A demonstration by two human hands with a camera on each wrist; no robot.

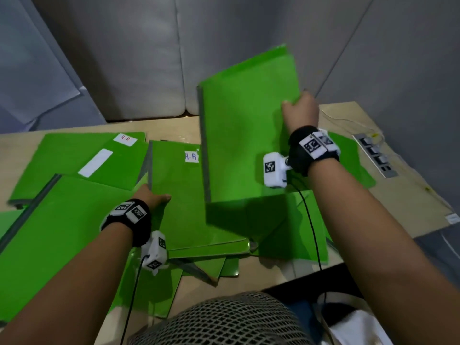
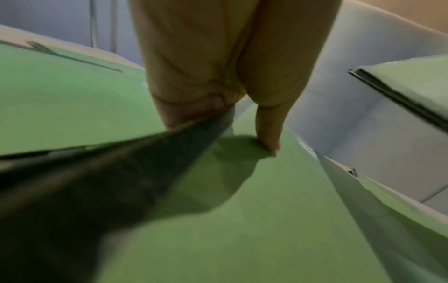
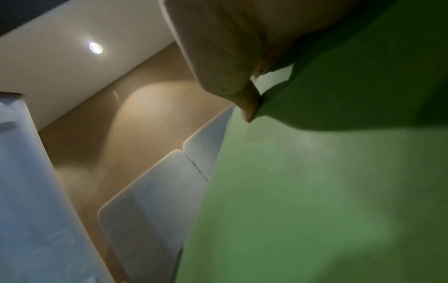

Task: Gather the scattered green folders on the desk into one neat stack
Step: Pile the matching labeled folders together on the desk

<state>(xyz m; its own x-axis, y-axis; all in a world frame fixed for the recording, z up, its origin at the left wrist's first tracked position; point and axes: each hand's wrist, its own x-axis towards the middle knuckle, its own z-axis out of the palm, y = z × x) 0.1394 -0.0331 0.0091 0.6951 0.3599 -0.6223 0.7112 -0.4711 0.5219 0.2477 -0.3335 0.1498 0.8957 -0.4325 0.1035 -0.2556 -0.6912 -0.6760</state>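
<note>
Right hand [image 1: 301, 110] clamped on right edge of one green folder [image 1: 249, 135], thumb on its front; folder lifted, tilted up off desk [image 1: 403, 195]. Left hand [image 1: 151, 196] gripping dark spine edge of labelled folder [image 1: 184, 195] lying mid-desk, thumb on its cover, fingers curled under. Hands well apart. Other green folders [image 1: 62, 220] scattered flat, overlapping, across left and front of desk. Socket strip [image 1: 375, 155] at far right.
</note>
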